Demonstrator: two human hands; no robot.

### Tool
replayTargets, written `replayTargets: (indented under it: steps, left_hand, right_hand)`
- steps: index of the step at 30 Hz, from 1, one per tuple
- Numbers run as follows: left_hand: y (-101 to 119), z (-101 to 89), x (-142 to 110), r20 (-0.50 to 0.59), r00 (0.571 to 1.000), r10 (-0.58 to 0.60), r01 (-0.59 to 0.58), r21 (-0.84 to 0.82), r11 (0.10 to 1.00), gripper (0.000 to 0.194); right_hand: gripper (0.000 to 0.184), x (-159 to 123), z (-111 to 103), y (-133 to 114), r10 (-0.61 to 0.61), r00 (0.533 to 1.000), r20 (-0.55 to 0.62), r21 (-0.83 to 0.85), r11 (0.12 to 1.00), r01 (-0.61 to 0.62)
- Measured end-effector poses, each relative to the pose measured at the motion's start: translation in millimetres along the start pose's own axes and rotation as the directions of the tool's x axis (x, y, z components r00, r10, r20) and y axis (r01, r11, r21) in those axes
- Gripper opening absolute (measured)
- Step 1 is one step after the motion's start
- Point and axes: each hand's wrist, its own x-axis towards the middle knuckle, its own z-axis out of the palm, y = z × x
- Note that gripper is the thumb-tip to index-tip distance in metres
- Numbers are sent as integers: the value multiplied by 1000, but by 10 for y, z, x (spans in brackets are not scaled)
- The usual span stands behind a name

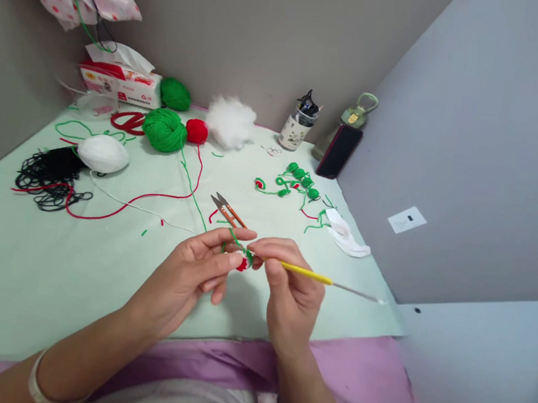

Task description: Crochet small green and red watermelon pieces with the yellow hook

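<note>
My left hand [206, 263] pinches a small crochet piece [243, 264] in red, white and green, with green yarn running over the raised forefinger. My right hand [293, 289] grips a crochet hook [306, 272] by its yellow handle. Its far metal end points off to the right, while the working tip meets the piece and is partly hidden by fingers. From the green yarn ball [164, 131] a strand leads down to my left hand. Just beyond my hands lie thread snips [228, 210] with orange handles, pointing away to the left.
Red yarn ball [196, 131], white yarn ball [103, 154], black yarn [53, 176] and stuffing [231, 122] lie at the back and left. Small green crochet pieces [299, 178] sit to the right, near a phone [340, 151], a bottle [357, 116] and a jar [296, 130]. Walls border the table.
</note>
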Motion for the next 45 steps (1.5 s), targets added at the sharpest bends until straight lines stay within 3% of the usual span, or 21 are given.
replayTargets:
  steps: [5,8,10,13,15,20,29,33,36,38,41,43,45]
  left_hand:
    - [-62,26,4,-28,999,40,-40,20,999,36]
    - [-66,-13,36,7,998,-56,56,-87,995,39]
    - [-52,-50,55,19,992,-121,123,-155,980,35]
    - [-29,-75,61,-11,995,-95,92,-162,982,31]
    - [-27,-62,50,-18,999,-35,33,-94,995,33]
    - [-50,-12,18,-21,1000,22,-21,55,998,35]
    - [0,8,14,19,999,-25,26,-26,999,47]
    - [26,-55,13,49,994,-96,99,-82,992,44]
    - [19,-63,13,35,997,-62,63,-49,997,40]
    - [-2,-38,15,8,1000,-2,2,22,1000,39]
    - [-36,6,13,-21,996,82,-78,134,988,37]
    - [-43,19,7,-33,995,96,-89,160,983,35]
    - [-35,17,-1,-38,995,90,-84,148,985,33]
  right_hand:
    - [28,-55,4,22,-137,989,59,-262,954,148]
    - [31,-67,-15,24,-231,963,139,-393,879,268]
    - [26,-45,-28,26,-183,981,62,-327,925,193]
    - [21,1,-32,35,27,996,-85,-36,999,-30]
    - [19,17,-25,41,108,993,-52,94,990,-102]
    - [17,8,-9,42,100,995,15,12,995,-100]
    - [17,10,9,40,98,994,37,123,987,-102]
    - [18,38,-32,79,245,969,-26,281,932,-228]
    - [21,57,-53,99,359,933,-9,348,876,-333]
    - [20,50,-40,95,342,940,19,331,885,-328]
    - [16,18,4,73,198,980,20,171,965,-199]
    - [15,-1,23,64,137,991,-8,95,986,-135]
    - [15,-9,24,68,149,988,-33,120,982,-144]
